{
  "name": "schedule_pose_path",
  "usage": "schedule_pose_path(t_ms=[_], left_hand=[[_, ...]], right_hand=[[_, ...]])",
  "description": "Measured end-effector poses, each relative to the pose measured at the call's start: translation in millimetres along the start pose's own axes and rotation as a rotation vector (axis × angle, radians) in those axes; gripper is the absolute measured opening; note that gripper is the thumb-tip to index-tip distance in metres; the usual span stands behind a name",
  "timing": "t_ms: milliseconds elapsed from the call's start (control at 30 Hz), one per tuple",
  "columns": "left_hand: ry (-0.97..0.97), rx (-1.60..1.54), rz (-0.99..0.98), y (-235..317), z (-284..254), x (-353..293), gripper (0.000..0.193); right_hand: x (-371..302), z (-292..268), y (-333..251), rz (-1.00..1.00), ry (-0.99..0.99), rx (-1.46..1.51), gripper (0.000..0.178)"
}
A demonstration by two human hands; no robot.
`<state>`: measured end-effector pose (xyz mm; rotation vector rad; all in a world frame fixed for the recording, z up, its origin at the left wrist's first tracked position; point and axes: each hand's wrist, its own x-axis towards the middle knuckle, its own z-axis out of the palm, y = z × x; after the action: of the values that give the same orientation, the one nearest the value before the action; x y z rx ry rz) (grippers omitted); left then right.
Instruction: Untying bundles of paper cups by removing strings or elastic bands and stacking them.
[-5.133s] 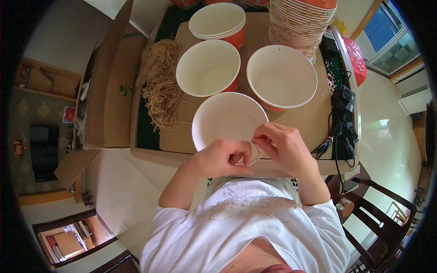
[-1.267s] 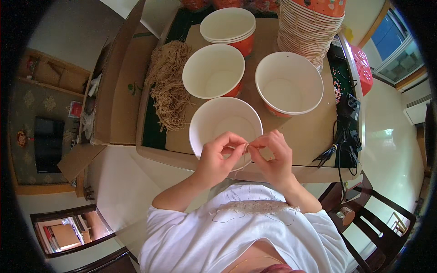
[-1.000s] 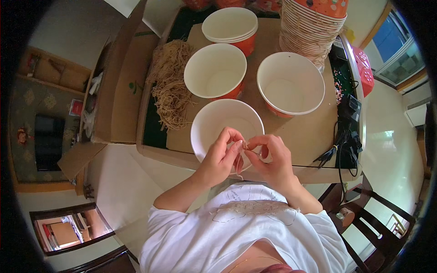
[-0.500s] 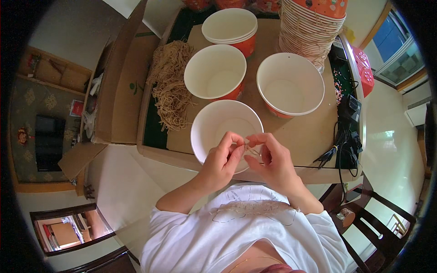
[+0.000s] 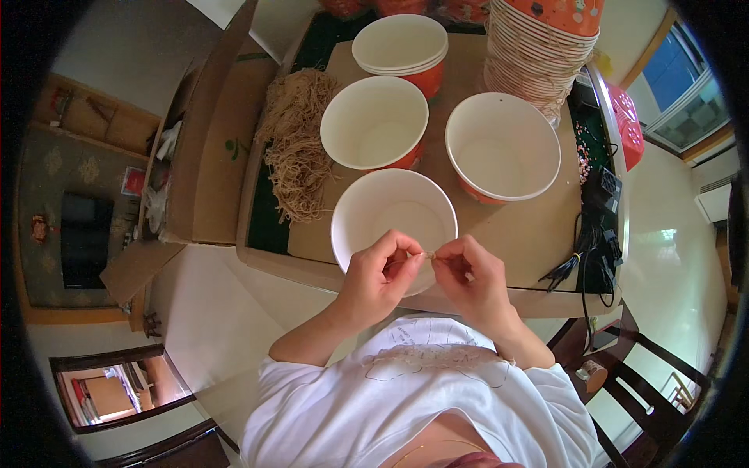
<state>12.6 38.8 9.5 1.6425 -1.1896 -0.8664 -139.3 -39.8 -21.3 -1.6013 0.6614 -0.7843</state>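
Note:
Over the near rim of the closest paper bucket [image 5: 390,191], both of my hands pinch a short piece of thin tan string [image 5: 430,256]. My left hand [image 5: 381,274] has thumb and index finger pressed together on one part of it. Close beside it, my right hand [image 5: 473,278] pinches the other part, its remaining fingers curled. A small knot or bunch of string seems to sit between the fingertips, too small to make out fully. The bucket is white inside, stands upright and looks empty.
More orange-and-white buckets [image 5: 503,148] stand on the cardboard-covered table, with a tall nested stack [image 5: 538,66] at the far right. Left of them lies a heap of tan strings [image 5: 296,148]. Black cables [image 5: 597,242] lie along the right edge; a cardboard box [image 5: 214,156] stands left.
My right hand has moved slightly down and closed its fingers into a tighter pinch. The string loop that showed between my hands is now drawn small. The whole view has shifted slightly.

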Motion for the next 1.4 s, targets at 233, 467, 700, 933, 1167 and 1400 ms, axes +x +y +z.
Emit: schedule_pose_path(t_ms=[233,467,700,933,1167,1400], left_hand=[[0.000,0.001,0.012,-3.9,2.0,1.1,0.004],[0.014,0.031,0.027,-4.4,2.3,2.8,0.004],[0.021,0.038,0.054,-3.8,5.3,4.8,0.004],[0.040,-0.057,0.040,-3.9,9.1,3.5,0.008],[0.048,0.189,0.106,-2.7,11.1,2.8,0.009],[-0.062,0.163,0.091,2.4,9.6,6.4,0.008]], right_hand=[[2.1,-3.2,-4.2,-0.023,-0.025,-0.106,0.012],[3.9,-2.4,-7.1,-0.150,0.029,-0.211,0.012],[2.2,-1.9,-3.9,-0.144,0.063,-0.236,0.013],[0.6,-2.8,-1.4,-0.051,0.091,-0.215,0.011],[1.4,-4.9,8.4,-0.253,0.097,-0.163,0.008],[4.3,-12.5,3.7,-0.204,0.045,-0.237,0.011]])
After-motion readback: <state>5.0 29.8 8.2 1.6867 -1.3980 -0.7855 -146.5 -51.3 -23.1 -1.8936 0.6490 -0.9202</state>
